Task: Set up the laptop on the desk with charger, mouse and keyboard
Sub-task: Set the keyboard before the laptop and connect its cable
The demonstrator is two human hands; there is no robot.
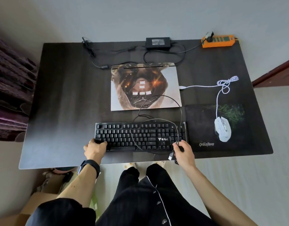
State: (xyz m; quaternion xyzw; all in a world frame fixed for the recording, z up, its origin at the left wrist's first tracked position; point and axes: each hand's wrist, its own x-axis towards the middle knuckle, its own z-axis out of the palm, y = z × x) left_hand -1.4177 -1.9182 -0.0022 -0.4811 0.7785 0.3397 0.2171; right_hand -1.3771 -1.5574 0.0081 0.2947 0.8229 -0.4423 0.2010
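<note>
Roughly midway, I judge: the left hand (95, 148) is gripping the lower-left corner of the keyboard (140, 136) at lower centre while the right hand (183, 151) is pinching its cable (158, 95), the plug (170, 156) dangling unconnected. The closed laptop (145, 87) is lying at centre, the mouse (222, 131) is resting on its mat (202, 128) at right with its own connector lying beside the laptop, and the charger (158, 43) at top centre is feeding from the orange power strip (218, 41). The dark desk (64, 95) is standing against pale grey surroundings.
</note>
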